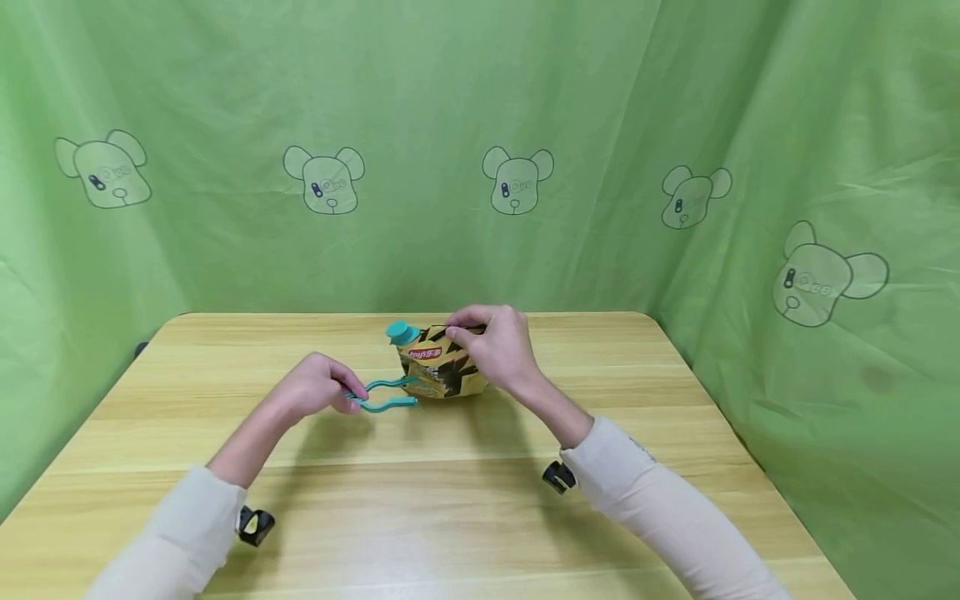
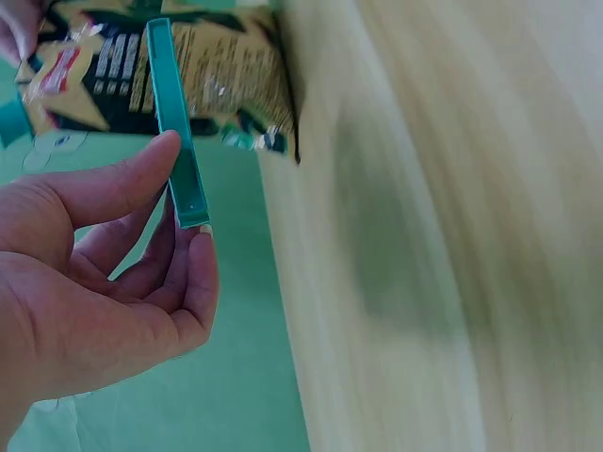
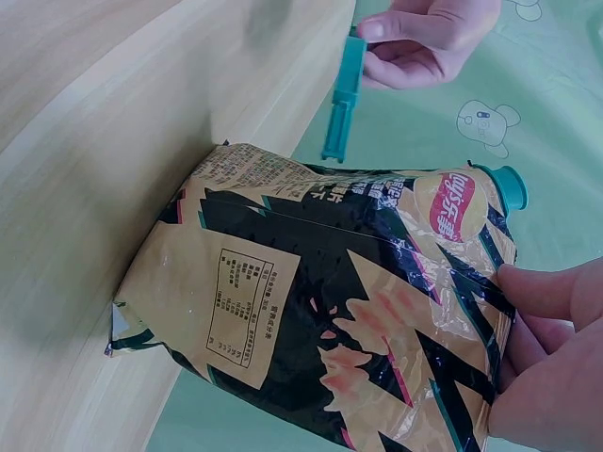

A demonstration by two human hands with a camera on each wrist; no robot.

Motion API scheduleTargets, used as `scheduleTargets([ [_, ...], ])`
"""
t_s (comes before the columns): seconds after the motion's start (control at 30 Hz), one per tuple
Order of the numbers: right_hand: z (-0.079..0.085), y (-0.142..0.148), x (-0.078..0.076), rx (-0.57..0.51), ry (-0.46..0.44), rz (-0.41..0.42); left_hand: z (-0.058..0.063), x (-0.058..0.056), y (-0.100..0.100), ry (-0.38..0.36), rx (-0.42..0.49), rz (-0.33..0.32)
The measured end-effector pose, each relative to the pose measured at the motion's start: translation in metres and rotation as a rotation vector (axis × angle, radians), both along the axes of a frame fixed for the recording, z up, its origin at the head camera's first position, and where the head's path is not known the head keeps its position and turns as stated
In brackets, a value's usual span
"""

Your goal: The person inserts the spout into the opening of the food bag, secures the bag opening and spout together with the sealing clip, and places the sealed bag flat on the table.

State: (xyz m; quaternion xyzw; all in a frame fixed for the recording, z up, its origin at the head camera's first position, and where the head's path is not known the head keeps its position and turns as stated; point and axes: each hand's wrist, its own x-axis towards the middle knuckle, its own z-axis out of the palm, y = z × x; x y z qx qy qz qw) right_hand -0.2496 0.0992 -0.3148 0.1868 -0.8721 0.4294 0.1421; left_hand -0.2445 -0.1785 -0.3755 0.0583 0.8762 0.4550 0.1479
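Observation:
A yellow-and-black Lay's chip bag [image 1: 457, 371] stands on the wooden table, its printed side facing the right wrist camera. A teal cap [image 1: 401, 332] sits at its upper left corner. My right hand [image 1: 501, 343] pinches the bag's top edge, thumb toward the cap. To the left, my left hand [image 1: 317, 386] holds a teal bag clip [image 1: 392, 405] between thumb and fingertips. The clip's two wavy arms are spread apart and point toward the bag. In the left wrist view the clip [image 2: 177, 122] overlaps the bag; whether they touch I cannot tell.
The light wooden table [image 1: 420, 517] extends around both arms. Behind it and at the sides hangs a green curtain [image 1: 420, 250] printed with bear heads. A dark band [image 1: 257, 527] is worn at the left cuff and another [image 1: 558, 477] at the right.

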Motion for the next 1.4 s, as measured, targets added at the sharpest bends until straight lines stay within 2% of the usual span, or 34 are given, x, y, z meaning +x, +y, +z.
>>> scheduleTargets([
  [0.23,0.0,0.0,-0.001,-0.008,0.0,0.005,0.01,-0.003,-0.021,0.016,-0.003,0.042],
  [0.47,-0.001,0.0,-0.001,-0.019,0.001,0.008,0.019,-0.003,-0.029,0.035,0.022,0.082],
  [0.8,-0.001,0.0,-0.001,-0.017,-0.009,0.005,0.022,-0.002,-0.039,0.069,0.08,0.097],
  [1.07,0.0,0.0,-0.001,-0.022,-0.003,0.009,0.024,0.0,-0.035,0.057,0.14,0.127],
  [1.4,0.0,-0.001,-0.001,-0.019,0.005,0.007,0.027,-0.002,-0.019,0.063,0.202,0.125],
])
